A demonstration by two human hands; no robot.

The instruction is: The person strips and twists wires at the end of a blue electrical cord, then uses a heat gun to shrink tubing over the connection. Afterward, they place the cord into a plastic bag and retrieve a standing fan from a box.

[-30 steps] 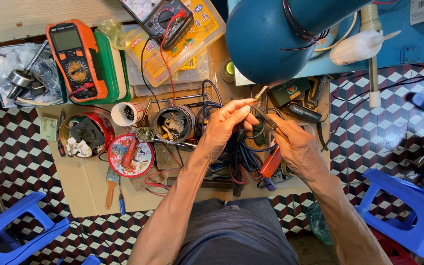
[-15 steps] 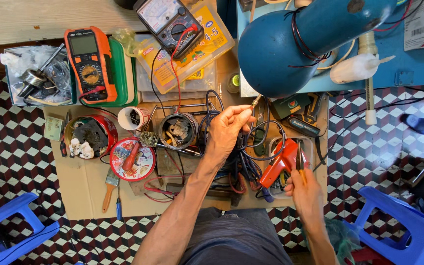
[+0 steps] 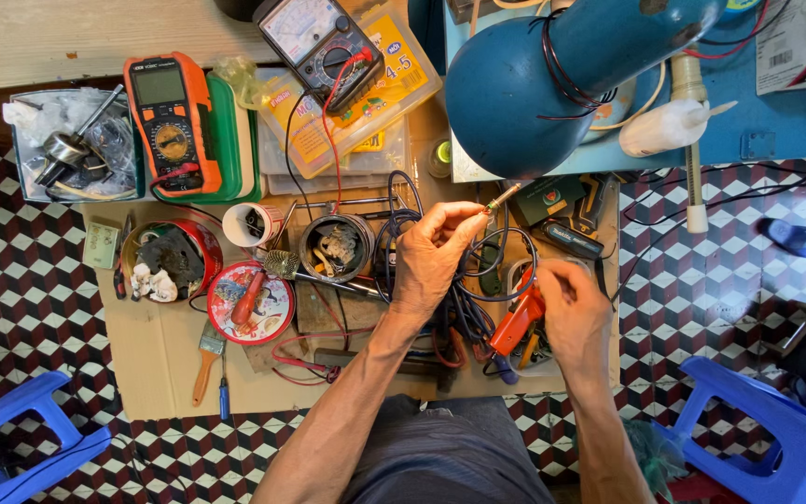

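Observation:
My left hand (image 3: 433,254) pinches a thin metal-tipped plug (image 3: 503,196) at the end of a dark cable, holding it up above a tangle of black cables (image 3: 468,308). The cable loops down from the fingers. My right hand (image 3: 573,308) rests lower on the right, its fingers curled on an orange-handled tool (image 3: 518,322) that lies among the cables. Both forearms reach up from the bottom edge over a cardboard-covered work surface (image 3: 160,364).
A blue desk lamp (image 3: 552,84) hangs over the right side. An orange multimeter (image 3: 172,117), an analog meter (image 3: 321,42), a red tin (image 3: 168,259), a round lid (image 3: 250,301), a brush (image 3: 207,359) and a can (image 3: 334,246) crowd the left. Blue stools (image 3: 767,420) flank the surface.
My right hand dropped away from the left hand, down to the orange-handled tool. The left hand stayed raised with the plug. The view shifted slightly.

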